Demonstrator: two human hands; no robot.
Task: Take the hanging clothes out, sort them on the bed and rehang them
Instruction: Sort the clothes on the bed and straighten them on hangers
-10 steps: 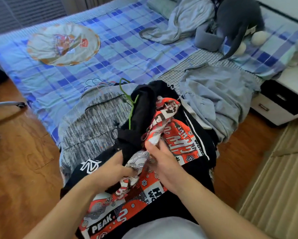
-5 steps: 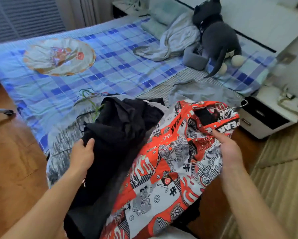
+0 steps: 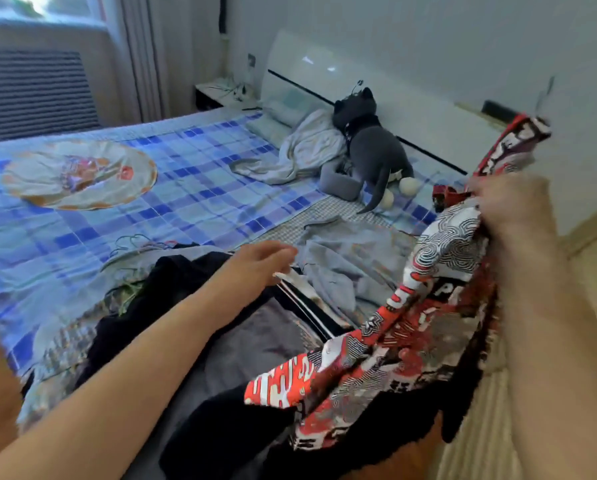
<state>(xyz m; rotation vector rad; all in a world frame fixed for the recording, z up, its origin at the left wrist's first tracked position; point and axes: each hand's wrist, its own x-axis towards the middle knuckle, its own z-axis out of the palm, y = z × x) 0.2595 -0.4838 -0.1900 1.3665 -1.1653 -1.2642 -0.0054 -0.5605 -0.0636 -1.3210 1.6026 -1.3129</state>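
Clothes lie in a heap on the near corner of the bed (image 3: pixel 193 188), so they look already taken out. Sorting seems to be under way, and I see nothing hung up again yet.

Closest to us, the right hand (image 3: pixel 511 206) is curled tight on a red, white and black patterned shirt (image 3: pixel 411 344) and lifts it up beside the bed. The shirt hangs down over the heap. The left hand (image 3: pixel 259 259) reaches over the black clothes (image 3: pixel 183 282) with its fingers loose and apart, holding nothing.

Just past that hand lies one grey-blue garment (image 3: pixel 338 268), spread out. A few thin hangers (image 3: pixel 134 242) poke out near the heap; I cannot count them.

Farther up the bed sits one round printed cloth (image 3: pixel 79 173). By the far end, near the headboard (image 3: pixel 359 81), are one grey plush cat (image 3: pixel 369 147) and one pale crumpled cloth (image 3: pixel 304 150).

I count two hands and one patterned shirt. How many black clothes are in the heap I cannot tell.
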